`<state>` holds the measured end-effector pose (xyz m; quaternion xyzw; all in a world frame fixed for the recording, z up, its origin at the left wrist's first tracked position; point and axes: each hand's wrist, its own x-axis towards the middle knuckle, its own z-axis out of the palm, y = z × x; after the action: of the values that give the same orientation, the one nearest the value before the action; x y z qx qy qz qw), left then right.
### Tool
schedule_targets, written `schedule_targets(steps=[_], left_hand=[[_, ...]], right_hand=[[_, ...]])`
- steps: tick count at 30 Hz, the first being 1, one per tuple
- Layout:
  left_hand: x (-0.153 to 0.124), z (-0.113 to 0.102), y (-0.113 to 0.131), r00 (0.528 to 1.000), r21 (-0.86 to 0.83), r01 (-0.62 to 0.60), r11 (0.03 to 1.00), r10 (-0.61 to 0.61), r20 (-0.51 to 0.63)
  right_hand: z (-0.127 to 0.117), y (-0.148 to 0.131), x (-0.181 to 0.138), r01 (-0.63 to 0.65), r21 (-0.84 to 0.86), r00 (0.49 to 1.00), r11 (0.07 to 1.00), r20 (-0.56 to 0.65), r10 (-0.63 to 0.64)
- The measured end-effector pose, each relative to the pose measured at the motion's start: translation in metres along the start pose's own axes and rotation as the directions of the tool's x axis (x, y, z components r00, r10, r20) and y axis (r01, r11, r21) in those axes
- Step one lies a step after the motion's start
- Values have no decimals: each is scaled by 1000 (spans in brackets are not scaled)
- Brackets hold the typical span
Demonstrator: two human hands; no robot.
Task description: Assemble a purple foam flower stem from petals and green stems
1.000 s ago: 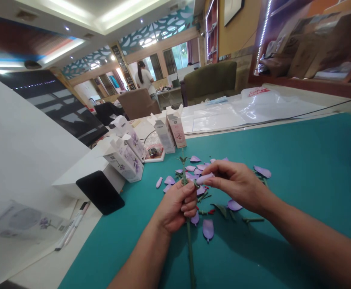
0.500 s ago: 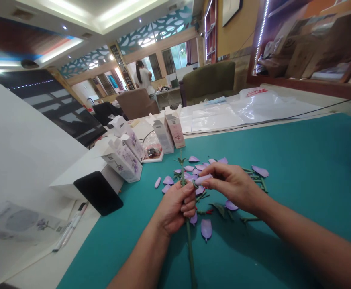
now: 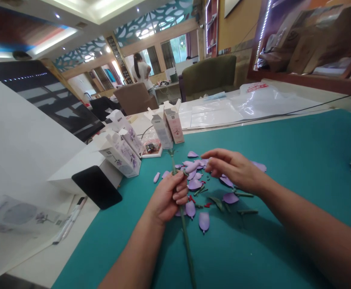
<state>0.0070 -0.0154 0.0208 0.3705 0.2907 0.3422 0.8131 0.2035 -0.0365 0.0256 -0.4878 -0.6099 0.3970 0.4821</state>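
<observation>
My left hand (image 3: 167, 196) is closed round a long green flower stem (image 3: 186, 241), held upright over the teal mat (image 3: 298, 160). A small purple bud (image 3: 192, 166) sits on the stem just above my left thumb. Just right of the bud, my right hand (image 3: 232, 168) hovers over the scattered purple petals (image 3: 204, 220), its fingers loosely apart and holding nothing that I can see. Green leaf pieces (image 3: 217, 202) and tiny red parts (image 3: 207, 204) lie among the petals.
Several open flower-print cartons (image 3: 121, 154) stand at the mat's far left edge, with two more (image 3: 175, 126) behind. A black phone (image 3: 96, 186), pens (image 3: 68, 224) and a leaflet (image 3: 19, 218) lie left. Clear plastic sheets (image 3: 254, 104) and a cable lie beyond. A person (image 3: 142, 74) stands far off.
My right hand has let go of the purple bud and drawn slightly right, fingers loosening. The bud stays on the stem. My view has tipped down a little.
</observation>
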Motion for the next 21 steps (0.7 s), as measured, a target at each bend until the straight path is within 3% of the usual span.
schedule_targets(steps=[5, 9, 21], left_hand=[[-4, -9, 14, 999, -99, -36, 994, 34, -18], [-6, -11, 20, 999, -153, -52, 987, 49, -22], [-7, -14, 24, 997, -191, -71, 979, 69, -19]], right_hand=[[-9, 12, 2, 18, -395, 999, 919, -32, -34], [1, 22, 2, 111, -618, 994, 779, 76, -82], [48, 26, 9, 357, -739, 922, 571, 378, -87]])
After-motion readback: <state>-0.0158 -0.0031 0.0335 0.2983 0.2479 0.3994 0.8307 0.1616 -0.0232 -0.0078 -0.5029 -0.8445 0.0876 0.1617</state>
